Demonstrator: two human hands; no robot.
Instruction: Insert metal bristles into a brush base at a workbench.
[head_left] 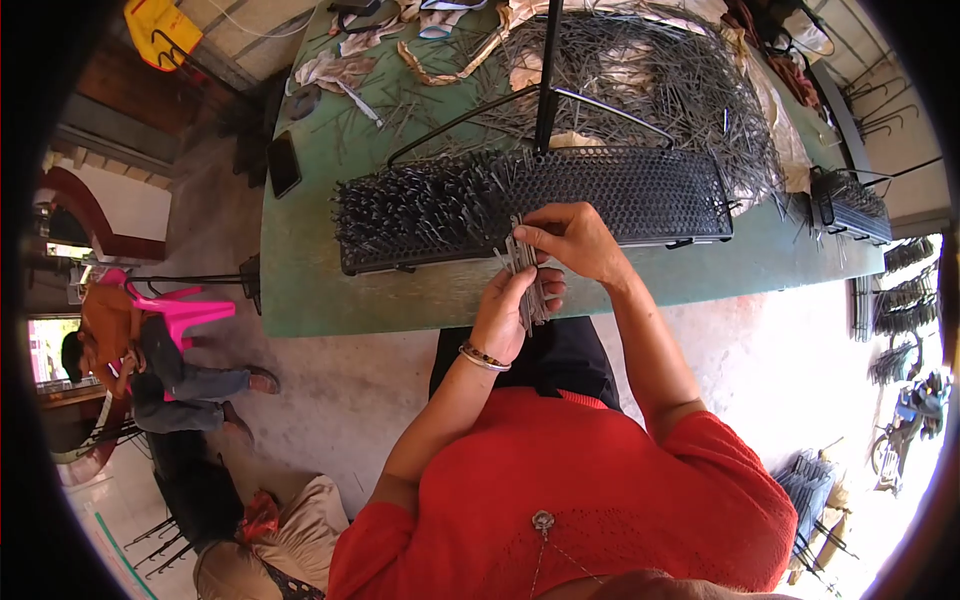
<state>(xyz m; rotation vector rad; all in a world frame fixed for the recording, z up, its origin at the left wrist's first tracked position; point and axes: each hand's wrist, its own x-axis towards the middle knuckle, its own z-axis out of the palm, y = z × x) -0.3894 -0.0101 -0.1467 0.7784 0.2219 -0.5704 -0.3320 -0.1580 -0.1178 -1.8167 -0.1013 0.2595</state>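
My left hand (500,312) is closed around a bundle of thin grey metal strips (524,258), held upright at the near edge of the table. My right hand (580,240) pinches at the top end of the same bundle with thumb and fingertips. Just beyond both hands is a long black honeycomb-mesh rack (630,195). Its left half is densely filled with dark upright pieces (420,205), while the mesh holes show bare on the right half. The exact kind of the strips is too small to tell.
A green table (330,300) carries a large heap of loose thin metal pieces (650,80) on torn paper. A phone (284,165) lies near its left edge. A second filled rack (850,205) stands at right. Another person (110,330) sits at left by a pink chair (190,310).
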